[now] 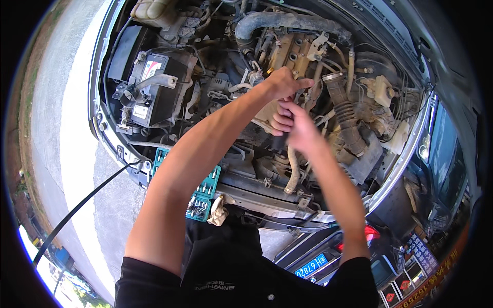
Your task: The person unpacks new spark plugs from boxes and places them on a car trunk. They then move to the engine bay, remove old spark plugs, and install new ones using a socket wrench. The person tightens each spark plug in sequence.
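Observation:
Both my hands are together over the engine in the open bay. My left hand (284, 83) is on top at the near end of the brown valve cover (290, 54), its thumb stretched to the right and its fingers curled down. What those fingers hold is hidden. Just below it, my right hand (302, 131) is smeared by motion, its fingers wrapped round a dark handle (279, 143) whose end shows under the fist. The handle's other end is out of sight. A ribbed air intake hose (345, 110) lies right of my hands, and a thick grey hose (292, 20) crosses beyond the cover.
A car battery (172, 77) sits on the left side of the bay. On the front edge, under my left forearm, lies a teal socket set case (208, 182) beside a crumpled pale cloth (218, 210). A fluid reservoir (382, 91) stands at right. Another vehicle (308, 251) is behind my right arm.

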Tool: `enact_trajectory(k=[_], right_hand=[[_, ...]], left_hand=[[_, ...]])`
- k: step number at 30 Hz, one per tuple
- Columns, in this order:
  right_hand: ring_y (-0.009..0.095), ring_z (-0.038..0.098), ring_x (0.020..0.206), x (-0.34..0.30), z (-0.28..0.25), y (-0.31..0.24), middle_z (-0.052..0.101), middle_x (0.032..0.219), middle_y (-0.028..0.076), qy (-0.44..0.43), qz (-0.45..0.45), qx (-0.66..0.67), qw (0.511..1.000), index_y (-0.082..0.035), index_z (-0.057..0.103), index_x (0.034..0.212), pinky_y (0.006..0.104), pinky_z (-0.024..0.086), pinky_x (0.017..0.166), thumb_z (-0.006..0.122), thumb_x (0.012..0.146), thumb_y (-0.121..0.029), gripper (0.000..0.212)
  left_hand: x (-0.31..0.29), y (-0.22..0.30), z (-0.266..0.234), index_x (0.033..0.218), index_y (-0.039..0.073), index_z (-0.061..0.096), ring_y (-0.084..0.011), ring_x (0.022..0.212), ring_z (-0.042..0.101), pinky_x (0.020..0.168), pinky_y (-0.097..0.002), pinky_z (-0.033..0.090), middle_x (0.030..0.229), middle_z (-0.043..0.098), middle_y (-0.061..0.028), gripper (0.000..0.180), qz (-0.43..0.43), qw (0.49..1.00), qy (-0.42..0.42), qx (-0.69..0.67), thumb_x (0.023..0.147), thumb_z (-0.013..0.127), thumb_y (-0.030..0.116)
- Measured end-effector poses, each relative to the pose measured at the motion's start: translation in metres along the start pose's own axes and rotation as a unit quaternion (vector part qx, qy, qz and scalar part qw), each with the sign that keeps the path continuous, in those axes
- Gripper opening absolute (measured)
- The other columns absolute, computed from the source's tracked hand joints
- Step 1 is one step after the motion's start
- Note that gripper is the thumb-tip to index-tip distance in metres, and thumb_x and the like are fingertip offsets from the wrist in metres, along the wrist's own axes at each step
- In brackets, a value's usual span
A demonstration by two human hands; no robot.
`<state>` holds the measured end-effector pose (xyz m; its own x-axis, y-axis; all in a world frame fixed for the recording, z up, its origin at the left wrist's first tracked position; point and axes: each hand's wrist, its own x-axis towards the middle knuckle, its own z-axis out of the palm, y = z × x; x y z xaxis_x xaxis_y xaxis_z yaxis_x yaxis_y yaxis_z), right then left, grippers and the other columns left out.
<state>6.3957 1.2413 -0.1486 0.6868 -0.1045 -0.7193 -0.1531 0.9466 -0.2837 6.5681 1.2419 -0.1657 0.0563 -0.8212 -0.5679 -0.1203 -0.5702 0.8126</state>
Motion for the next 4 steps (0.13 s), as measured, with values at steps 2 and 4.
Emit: enact_trajectory(k=[2, 4], right_hand=[[0.007, 0.037, 0.056, -0.024, -0.029, -0.059, 0.033, 0.062, -0.009, 0.012, 0.068, -0.271, 0.960, -0.019, 0.046, 0.079, 0.0246, 0.031, 0.056, 0.058, 0.108, -0.033, 0.035], [0.006, 0.040, 0.056, -0.038, -0.050, -0.086, 0.034, 0.062, -0.010, 0.041, 0.052, -0.431, 0.900, -0.019, 0.047, 0.079, 0.0244, 0.032, 0.056, 0.057, 0.109, -0.035, 0.036]], left_hand=[[-0.006, -0.001, 0.002, 0.080, -0.008, 0.077, -0.0229, 0.064, 0.071, 0.066, -0.0382, 0.061, 0.075, 0.076, -0.0169, 0.078, -0.028, 0.996, -0.020, -0.079, 0.093, 0.075, 0.069], [-0.011, -0.002, 0.003, 0.088, -0.009, 0.080, -0.0265, 0.079, 0.080, 0.075, -0.0396, 0.068, 0.079, 0.078, -0.0207, 0.080, -0.048, 0.994, -0.062, -0.077, 0.092, 0.074, 0.071]])
